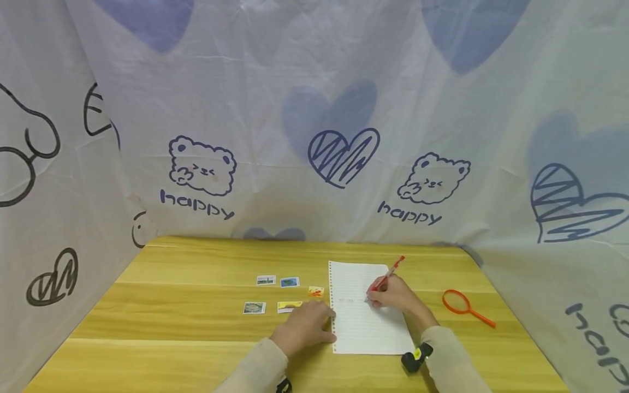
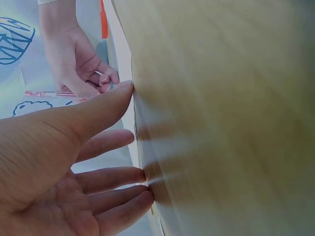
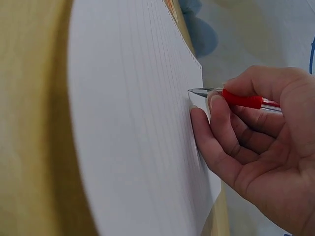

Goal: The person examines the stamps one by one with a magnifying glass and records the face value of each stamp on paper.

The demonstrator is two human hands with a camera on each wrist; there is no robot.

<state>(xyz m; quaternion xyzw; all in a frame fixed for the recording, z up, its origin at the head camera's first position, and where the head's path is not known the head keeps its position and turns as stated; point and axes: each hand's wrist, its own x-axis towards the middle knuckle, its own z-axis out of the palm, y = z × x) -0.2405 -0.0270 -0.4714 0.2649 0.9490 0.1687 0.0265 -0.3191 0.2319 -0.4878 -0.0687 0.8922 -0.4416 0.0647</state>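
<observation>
My right hand (image 1: pixel 390 293) grips a red pen (image 1: pixel 395 266), its metal tip right at the lined sheet (image 1: pixel 366 333). Close up in the right wrist view, thumb and forefinger pinch the red grip of the pen (image 3: pixel 243 100) while the other fingers curl beneath. Faint writing (image 1: pixel 346 301) runs along one line, left of the tip. My left hand (image 1: pixel 306 326) lies at the sheet's punched left edge, thumb and fingertips touching there. In the left wrist view the fingers (image 2: pixel 110 172) of that hand are spread and nearly straight.
Several small picture stamps lie left of the sheet, among them a yellow one (image 1: pixel 289 307) by my left fingers and a red-and-yellow one (image 1: pixel 316 291). An orange magnifying glass (image 1: pixel 467 310) rests to the right. Printed cloth (image 1: pixel 265 109) hangs behind the wooden table (image 1: pixel 172 322).
</observation>
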